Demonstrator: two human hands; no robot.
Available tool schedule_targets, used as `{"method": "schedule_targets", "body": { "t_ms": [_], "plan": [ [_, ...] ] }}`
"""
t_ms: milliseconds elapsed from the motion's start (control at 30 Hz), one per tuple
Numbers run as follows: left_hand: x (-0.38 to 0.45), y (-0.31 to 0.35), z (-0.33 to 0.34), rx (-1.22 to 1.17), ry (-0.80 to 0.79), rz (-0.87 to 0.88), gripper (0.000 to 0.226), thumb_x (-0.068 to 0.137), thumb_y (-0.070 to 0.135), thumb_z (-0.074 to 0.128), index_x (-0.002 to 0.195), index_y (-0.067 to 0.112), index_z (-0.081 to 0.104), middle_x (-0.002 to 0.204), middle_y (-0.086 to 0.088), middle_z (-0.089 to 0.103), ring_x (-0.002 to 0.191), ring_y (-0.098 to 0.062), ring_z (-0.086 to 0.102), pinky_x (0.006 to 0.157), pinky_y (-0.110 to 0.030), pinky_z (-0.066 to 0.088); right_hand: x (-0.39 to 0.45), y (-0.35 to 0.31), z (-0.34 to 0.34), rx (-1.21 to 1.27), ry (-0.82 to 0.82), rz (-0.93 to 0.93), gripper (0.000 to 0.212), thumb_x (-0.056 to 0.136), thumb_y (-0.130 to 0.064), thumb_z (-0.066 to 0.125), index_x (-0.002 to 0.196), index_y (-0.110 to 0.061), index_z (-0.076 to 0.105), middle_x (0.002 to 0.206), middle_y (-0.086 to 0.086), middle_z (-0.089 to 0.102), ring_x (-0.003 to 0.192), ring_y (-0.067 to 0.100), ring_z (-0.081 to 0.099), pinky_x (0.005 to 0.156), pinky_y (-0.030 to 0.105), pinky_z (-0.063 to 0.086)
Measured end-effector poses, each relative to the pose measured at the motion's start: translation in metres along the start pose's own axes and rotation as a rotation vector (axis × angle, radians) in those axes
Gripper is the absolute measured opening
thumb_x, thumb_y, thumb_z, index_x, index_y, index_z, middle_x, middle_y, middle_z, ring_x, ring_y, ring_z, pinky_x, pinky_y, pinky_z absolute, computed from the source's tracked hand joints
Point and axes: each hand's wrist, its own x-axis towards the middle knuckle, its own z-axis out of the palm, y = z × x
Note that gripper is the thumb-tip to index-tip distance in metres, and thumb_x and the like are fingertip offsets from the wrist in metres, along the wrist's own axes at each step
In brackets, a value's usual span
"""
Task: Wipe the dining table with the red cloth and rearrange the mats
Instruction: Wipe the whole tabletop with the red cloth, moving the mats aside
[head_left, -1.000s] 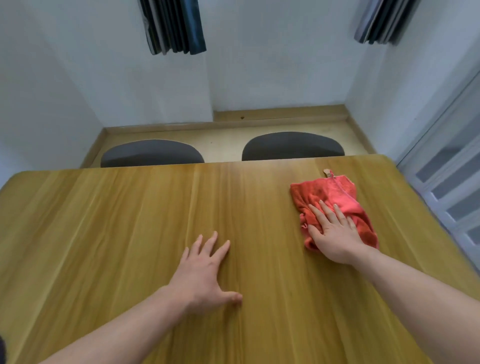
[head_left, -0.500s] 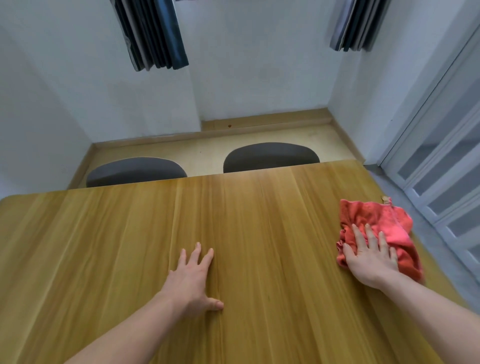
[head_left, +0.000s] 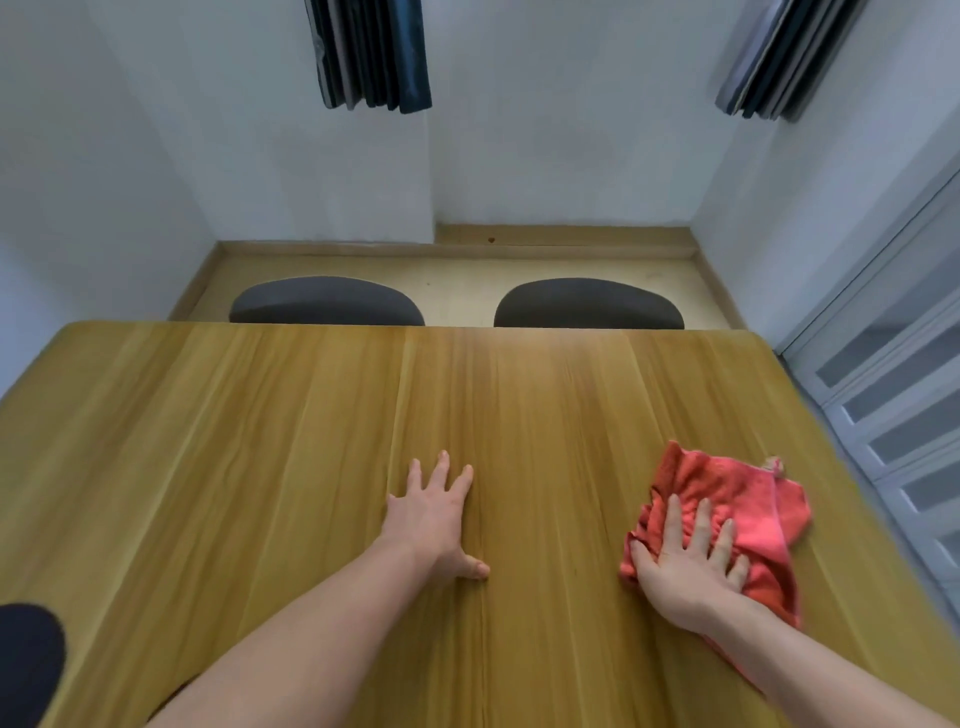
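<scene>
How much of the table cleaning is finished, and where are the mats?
Wiping is in hand: the right hand presses the red cloth flat near the table's right edge, while the left hand rests open on the wood. How much is already wiped cannot be told; the surface shows no marks either way. No mats are in view, so rearranging them looks left to do.
</scene>
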Motion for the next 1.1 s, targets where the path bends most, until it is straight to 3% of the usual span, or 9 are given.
{"method": "schedule_targets", "body": {
  "t_ms": [267,400,533,700,800,900,1100],
  "plan": [
    [-0.009,-0.012,0.008,-0.072,0.061,0.058,0.119,0.077,0.073,0.070,0.163,0.034,-0.002,0.170,0.000,-0.016,0.156,-0.033,-0.014,0.127,-0.056,0.010,-0.049,-0.083,0.032,-0.002,-0.032,-0.132,0.085,0.101,-0.059,0.025,0.155,-0.024,-0.031,0.157,0.012,-0.044,0.146,0.041,-0.036,0.122,0.059,-0.012],
    [-0.043,-0.041,0.021,-0.308,0.157,0.160,0.084,0.089,0.064,0.063,0.159,0.038,0.025,0.171,0.011,0.002,0.158,-0.016,-0.001,0.129,-0.041,0.012,-0.066,-0.124,0.049,-0.021,-0.028,-0.169,0.087,0.101,-0.060,0.026,0.154,-0.022,-0.031,0.157,0.014,-0.044,0.145,0.043,-0.037,0.121,0.060,-0.012],
    [-0.097,-0.138,0.043,-0.338,0.403,0.109,0.057,0.096,0.059,0.053,0.149,0.043,0.038,0.167,0.020,0.011,0.155,-0.004,0.003,0.127,-0.030,0.003,-0.079,-0.167,0.061,-0.046,-0.031,-0.189,0.089,0.100,-0.060,0.027,0.154,-0.020,-0.032,0.157,0.016,-0.043,0.145,0.045,-0.035,0.120,0.060,-0.012],
    [-0.157,-0.282,0.068,-0.357,0.524,-0.208,0.059,0.097,0.063,0.046,0.150,0.041,0.037,0.167,0.019,0.009,0.153,-0.001,-0.003,0.125,-0.036,0.006,-0.098,-0.228,0.079,-0.082,-0.032,-0.251,0.091,0.099,-0.061,0.026,0.154,-0.019,-0.032,0.156,0.018,-0.043,0.145,0.047,-0.035,0.120,0.061,-0.012],
    [-0.184,-0.335,0.094,-0.309,0.507,-0.293,0.072,0.093,0.072,0.024,0.157,0.039,0.026,0.168,0.020,0.000,0.153,-0.001,-0.014,0.125,-0.034,-0.001,-0.112,-0.271,0.092,-0.098,-0.027,-0.324,0.091,0.099,-0.061,0.025,0.153,-0.018,-0.033,0.155,0.019,-0.044,0.144,0.047,-0.035,0.120,0.062,-0.013],
    [-0.199,-0.343,0.126,-0.269,0.467,-0.279,0.074,0.095,0.070,0.011,0.162,0.038,0.011,0.168,0.019,-0.012,0.153,-0.003,-0.022,0.127,-0.031,-0.010,-0.127,-0.311,0.104,-0.109,-0.019,-0.402,0.090,0.099,-0.060,0.026,0.154,-0.018,-0.033,0.156,0.019,-0.043,0.144,0.047,-0.036,0.119,0.063,-0.014],
    [-0.199,-0.351,0.139,-0.259,0.500,-0.290,0.066,0.102,0.061,0.024,0.162,0.038,0.009,0.169,0.018,-0.009,0.155,-0.006,-0.018,0.126,-0.038,-0.007,-0.155,-0.398,0.130,-0.137,-0.013,-0.531,0.090,0.098,-0.060,0.026,0.154,-0.018,-0.031,0.156,0.019,-0.042,0.143,0.047,-0.038,0.118,0.063,-0.016]
  ]
}}
